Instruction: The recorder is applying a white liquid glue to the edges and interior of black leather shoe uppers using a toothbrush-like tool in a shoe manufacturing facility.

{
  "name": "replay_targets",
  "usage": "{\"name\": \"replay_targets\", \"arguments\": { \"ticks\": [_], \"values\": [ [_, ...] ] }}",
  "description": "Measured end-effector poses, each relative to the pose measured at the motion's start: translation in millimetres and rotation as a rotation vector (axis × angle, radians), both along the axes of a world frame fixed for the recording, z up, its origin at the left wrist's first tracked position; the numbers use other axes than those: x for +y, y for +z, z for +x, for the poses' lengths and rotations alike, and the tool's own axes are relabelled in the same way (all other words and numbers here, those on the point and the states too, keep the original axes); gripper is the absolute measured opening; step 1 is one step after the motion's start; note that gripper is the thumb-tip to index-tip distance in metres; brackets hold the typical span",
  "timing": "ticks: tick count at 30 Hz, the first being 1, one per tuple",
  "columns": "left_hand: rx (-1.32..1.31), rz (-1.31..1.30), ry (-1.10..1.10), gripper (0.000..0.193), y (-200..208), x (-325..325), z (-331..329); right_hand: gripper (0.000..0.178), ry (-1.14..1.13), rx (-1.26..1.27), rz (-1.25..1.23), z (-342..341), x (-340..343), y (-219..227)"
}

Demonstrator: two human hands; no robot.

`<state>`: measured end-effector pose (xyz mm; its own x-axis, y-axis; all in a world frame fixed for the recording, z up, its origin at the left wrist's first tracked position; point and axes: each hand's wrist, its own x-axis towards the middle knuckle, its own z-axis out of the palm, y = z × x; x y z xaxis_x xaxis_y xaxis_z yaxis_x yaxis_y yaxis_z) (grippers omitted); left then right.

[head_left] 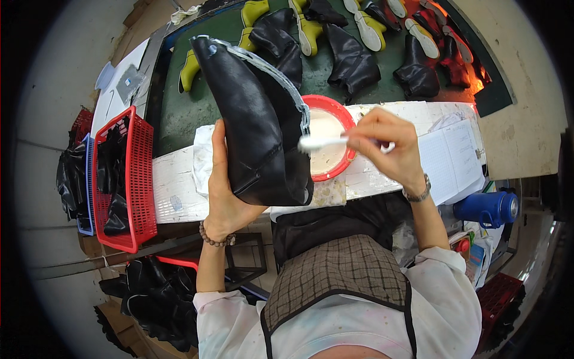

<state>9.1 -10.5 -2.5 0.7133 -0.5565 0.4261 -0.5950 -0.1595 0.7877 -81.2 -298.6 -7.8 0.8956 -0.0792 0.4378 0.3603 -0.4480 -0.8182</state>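
Observation:
My left hand point(224, 200) grips a black leather boot upper point(242, 119) by its lower side, holding it raised and tilted in front of me. Along its open edge runs a whitish wet band point(269, 72). Between the pinched fingers of my right hand point(391, 143) is a small white-headed brush point(320, 142), like a toothbrush. Its head is at the end of the coated edge; slight blur hides whether it touches. Behind the brush stands a red bowl point(342, 110) of creamy white liquid point(324, 119), partly covered by the upper.
A white-topped bench point(173, 197) spans in front of me. Beyond it, a green conveyor belt point(185, 119) carries black uppers point(353, 60) and yellow-green lasts point(308, 33). At left stands a red basket point(142, 173) of uppers; at right are a notebook point(448, 155) and blue flask point(484, 209).

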Motion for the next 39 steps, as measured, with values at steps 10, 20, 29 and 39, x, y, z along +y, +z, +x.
{"name": "replay_targets", "arguments": {
  "ticks": [10, 20, 29, 39],
  "values": [
    [-0.212, -0.038, 0.048, 0.129, 10, -15, 14, 0.019, -0.034, -0.241, -0.077, 10, -5, 6],
    [-0.165, -0.082, 0.068, 0.121, -10, -10, 26, 0.009, 0.084, -0.004, 0.026, -2, -1, -3],
    [0.922, -0.419, -0.359, 0.096, -59, 105, 25, 0.014, -0.182, 0.163, -0.926, 37, -17, -75],
    [1.152, -0.848, -0.764, 0.092, -74, 80, 6, 0.014, -0.057, -0.024, -0.151, 29, -30, -21]
  ]
}}
